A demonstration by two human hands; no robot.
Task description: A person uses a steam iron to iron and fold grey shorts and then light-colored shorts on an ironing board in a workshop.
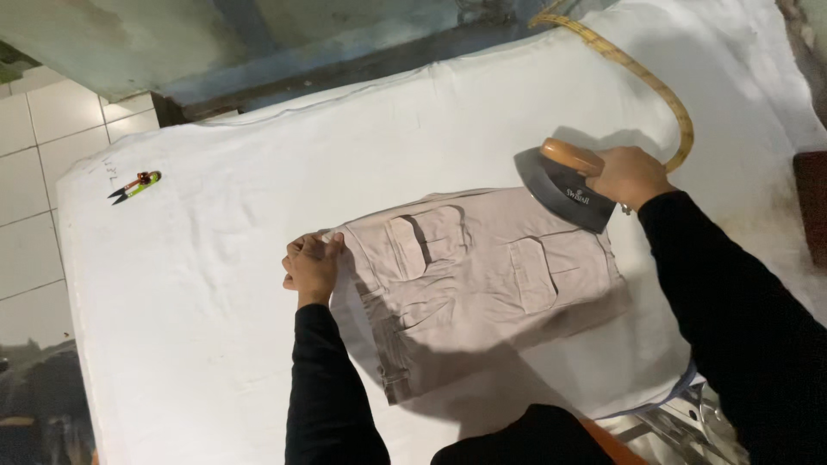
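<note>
A beige pair of cargo shorts (pixel 482 275) with flap pockets lies flat on the white padded ironing table (pixel 215 284). My left hand (pixel 312 265) pinches the garment's left edge, fingers closed on the cloth. My right hand (pixel 631 176) grips the wooden handle of a dark grey iron (pixel 562 191), which rests on the garment's upper right corner. A yellow braided cord (pixel 655 86) runs from the iron up and back across the table.
Small thread snips (pixel 133 185) with green and orange handles lie at the table's far left. A tiled wall (pixel 34 172) borders the left side. A dark brown object (pixel 811 207) sits at the right edge. Metal framework (pixel 680 426) shows at the bottom right.
</note>
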